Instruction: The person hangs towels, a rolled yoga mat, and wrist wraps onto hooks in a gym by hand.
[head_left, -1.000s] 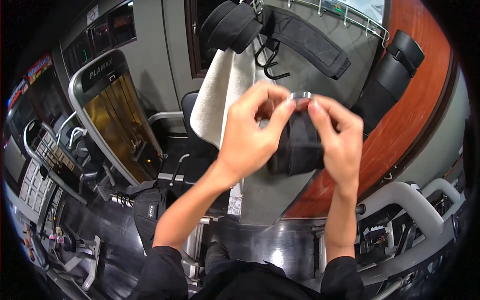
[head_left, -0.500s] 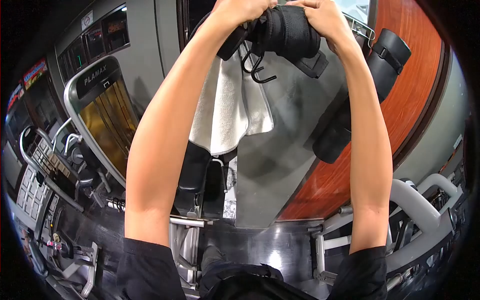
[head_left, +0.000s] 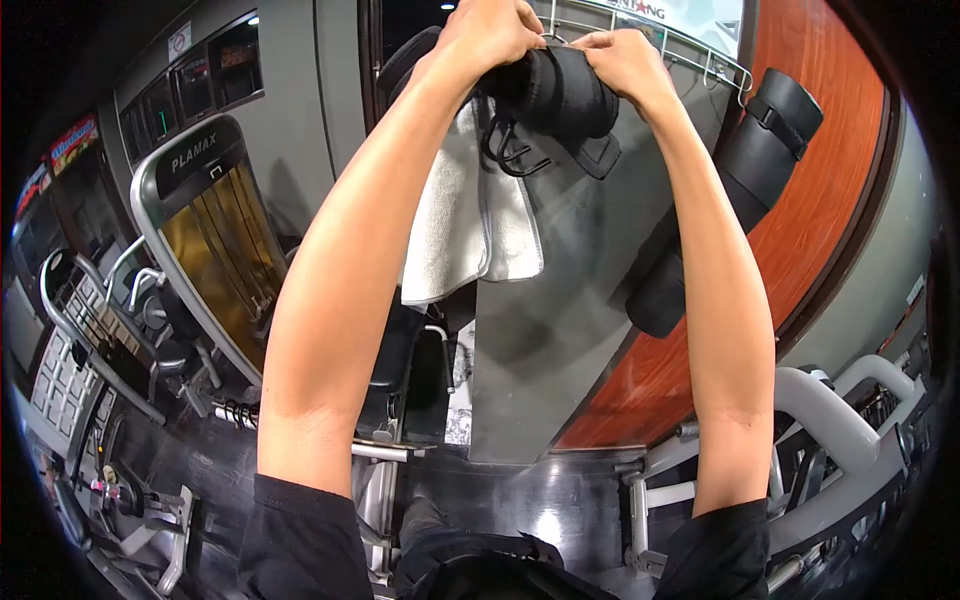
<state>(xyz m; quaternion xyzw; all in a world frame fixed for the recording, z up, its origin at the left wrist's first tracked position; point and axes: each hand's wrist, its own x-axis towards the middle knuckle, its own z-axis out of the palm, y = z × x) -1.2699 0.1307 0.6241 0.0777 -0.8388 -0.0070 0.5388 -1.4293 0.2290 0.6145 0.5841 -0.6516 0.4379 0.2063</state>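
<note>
High in view, my left hand (head_left: 492, 38) is closed, its fingertips pinching the top of a rolled black padded strap (head_left: 568, 92) near a small metal ring. Beside it, my right hand (head_left: 628, 66) pinches the same strap from the right, thumb and fingers together. The strap's flat tail (head_left: 597, 156) dangles below. Close under my left hand hang black hooks (head_left: 517, 160) and a pale grey towel (head_left: 455, 225). Another black curved pad (head_left: 408, 58) sits left of my left wrist. Where the strap meets the rack is partly hidden by my fingers.
A white wire rack (head_left: 690, 58) with hooks runs along the wall behind my hands. From its right end hangs a long black padded roll (head_left: 750, 165) before a red-brown wood panel (head_left: 815, 130). Gym machines (head_left: 195, 220) stand left, with a grey machine frame (head_left: 825, 420) at right.
The strap and my right hand have shifted left and slightly down in view. More of the wire rack now shows above them. Both hands keep their pinch on the strap.
</note>
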